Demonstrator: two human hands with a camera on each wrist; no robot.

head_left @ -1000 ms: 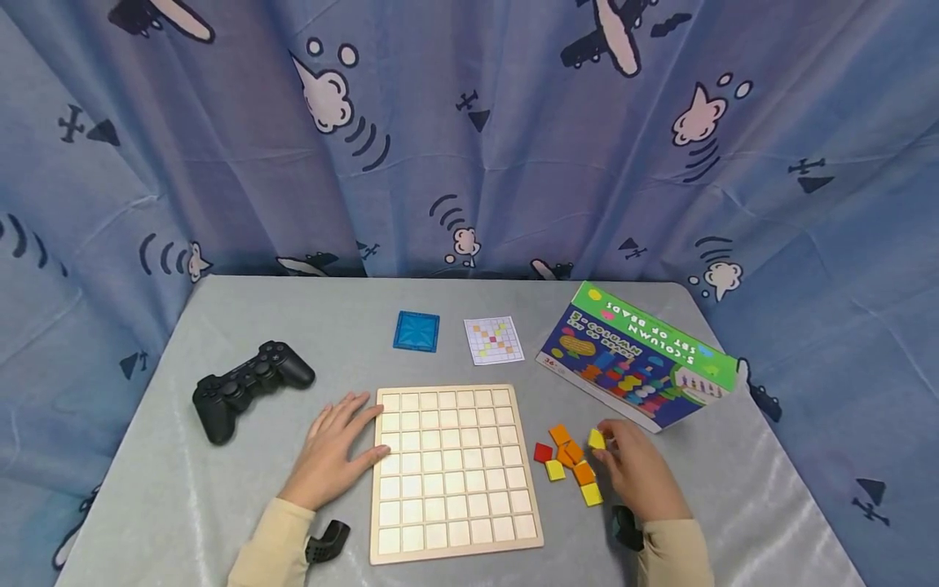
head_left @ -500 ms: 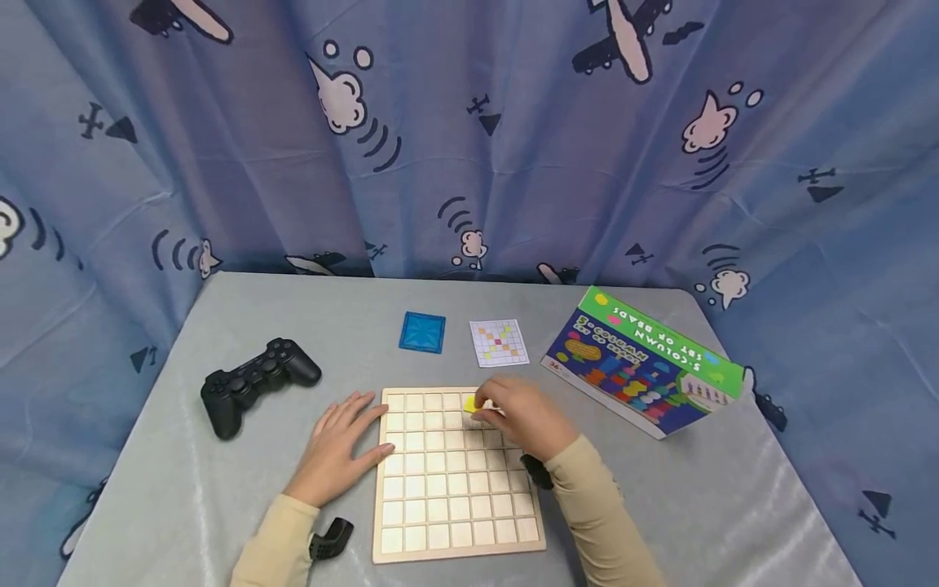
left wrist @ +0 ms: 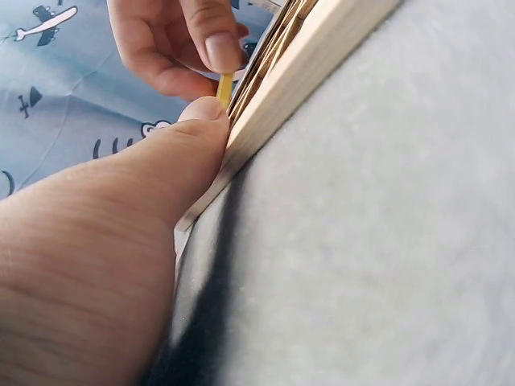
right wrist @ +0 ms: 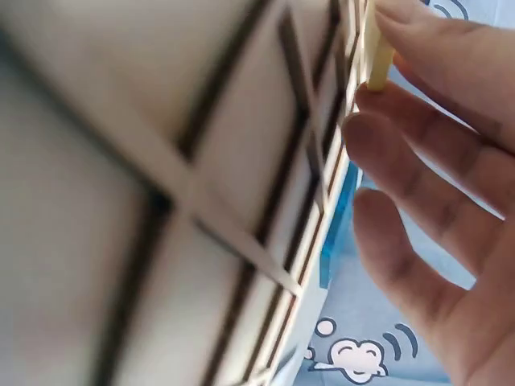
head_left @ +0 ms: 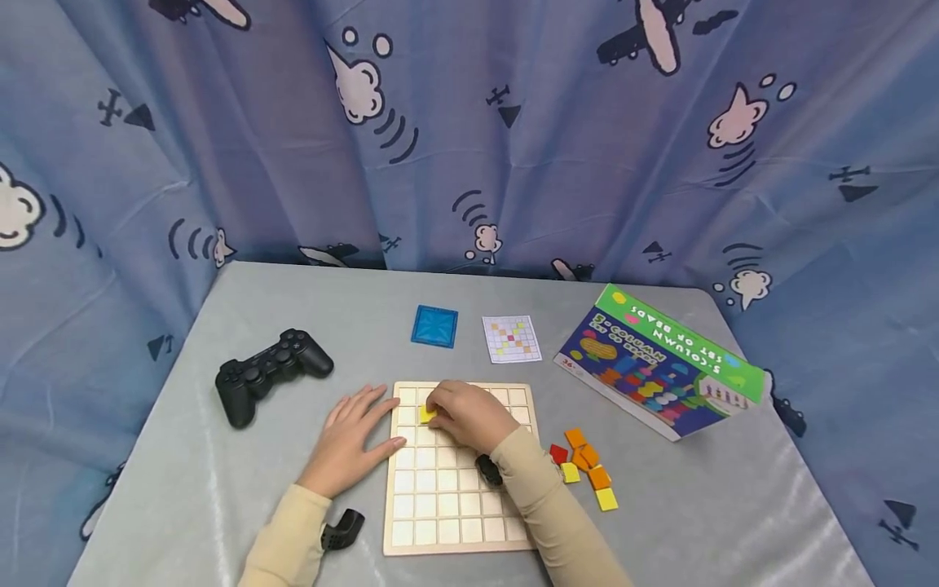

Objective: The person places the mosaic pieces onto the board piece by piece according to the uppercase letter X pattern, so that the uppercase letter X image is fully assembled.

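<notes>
Yellow tile (head_left: 426,415) pinched at the wooden board (head_left: 425,481)

The wooden board's left edge is touched by the left hand (head_left: 352,444), fingers spread; light steadying there seems advisable. At the upper-left cells, the yellow tile is pinched by the right hand (head_left: 469,414); it should be squared to the cell walls before release. It looks thin and straight-edged.

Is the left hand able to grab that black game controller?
Probably yes: the left hand holds nothing, only touching the edge of the wooden board, and nothing visible blocks its way to the controller.
</notes>
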